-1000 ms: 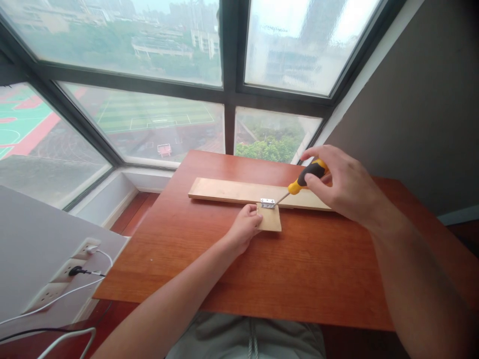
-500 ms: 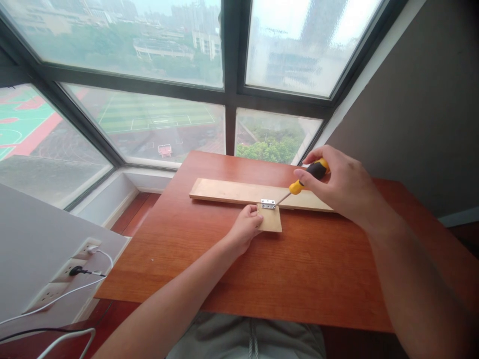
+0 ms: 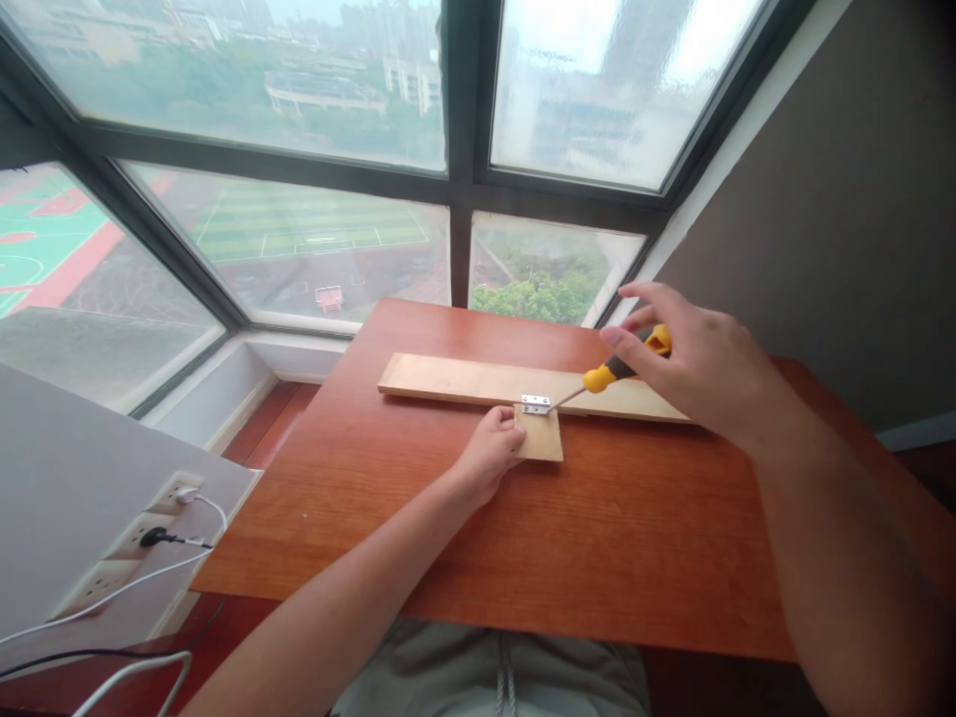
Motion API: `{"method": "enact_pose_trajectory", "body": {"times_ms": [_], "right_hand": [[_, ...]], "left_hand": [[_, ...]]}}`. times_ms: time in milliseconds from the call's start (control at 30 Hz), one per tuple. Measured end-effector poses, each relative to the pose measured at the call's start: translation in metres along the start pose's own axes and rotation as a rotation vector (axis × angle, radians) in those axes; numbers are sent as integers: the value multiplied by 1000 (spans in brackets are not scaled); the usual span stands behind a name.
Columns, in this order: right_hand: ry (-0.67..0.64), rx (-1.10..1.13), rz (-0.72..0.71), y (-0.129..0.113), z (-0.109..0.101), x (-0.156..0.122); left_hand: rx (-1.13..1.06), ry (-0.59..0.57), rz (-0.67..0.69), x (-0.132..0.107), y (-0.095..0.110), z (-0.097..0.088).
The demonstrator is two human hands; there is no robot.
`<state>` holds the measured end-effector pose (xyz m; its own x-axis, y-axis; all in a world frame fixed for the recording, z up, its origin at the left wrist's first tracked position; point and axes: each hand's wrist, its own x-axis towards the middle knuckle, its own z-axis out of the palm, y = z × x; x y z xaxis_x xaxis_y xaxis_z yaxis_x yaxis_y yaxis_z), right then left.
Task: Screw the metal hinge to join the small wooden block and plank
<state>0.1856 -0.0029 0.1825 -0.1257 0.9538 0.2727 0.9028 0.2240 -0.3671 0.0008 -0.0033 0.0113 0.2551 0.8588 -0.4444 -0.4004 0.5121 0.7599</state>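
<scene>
My left hand (image 3: 493, 450) pinches the left edge of a small square wooden piece (image 3: 542, 440) in front of a long wooden board (image 3: 455, 378). A silver hinge (image 3: 536, 404) spans the small piece and the board's near edge. My right hand (image 3: 698, 368) keeps a yellow and black screwdriver (image 3: 613, 370) tilted, its handle against the palm side. Thumb and forefinger are loosened and lifted off the handle, while the lower fingers are partly hidden. The screwdriver's tip meets the hinge's right end; the screw under it is too small to make out.
Everything lies on a reddish-brown wooden table (image 3: 358, 518), its near edge by my lap. Large windows (image 3: 314, 239) rise behind it. At the left, a wall with sockets (image 3: 141, 538) has plugs and cables (image 3: 112, 597) beside the table's corner.
My right hand has shifted slightly right and its thumb and fingers have opened away from the screwdriver handle. The handle tilts a little lower. My left hand and the wood stay put.
</scene>
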Motion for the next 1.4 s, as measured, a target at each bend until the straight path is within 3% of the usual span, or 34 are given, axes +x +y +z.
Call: {"method": "enact_pose_trajectory", "body": {"times_ms": [100, 167, 333, 400, 600, 867, 1067, 1267, 1400], "right_hand": [[59, -259, 119, -2, 2, 3], [41, -279, 109, -2, 2, 4], [-112, -50, -237, 6, -11, 0], [-178, -4, -303, 7, -15, -1], [-27, -180, -40, -1, -7, 1], [-138, 50, -167, -1, -14, -4], [-60, -100, 16, -1, -6, 1], [-75, -9, -134, 2, -12, -3], [-69, -46, -33, 2, -9, -2]], "left_hand": [[5, -1, -4, -1, 1, 0], [5, 4, -9, -1, 1, 1], [-3, 22, -16, -2, 3, 3], [-4, 22, -14, -2, 3, 4], [-10, 24, -22, -3, 4, 4], [4, 18, -17, -1, 2, 3], [13, 14, -19, -1, 3, 3], [30, 19, -23, -1, 3, 3], [21, 18, -18, 0, 2, 2]]}}
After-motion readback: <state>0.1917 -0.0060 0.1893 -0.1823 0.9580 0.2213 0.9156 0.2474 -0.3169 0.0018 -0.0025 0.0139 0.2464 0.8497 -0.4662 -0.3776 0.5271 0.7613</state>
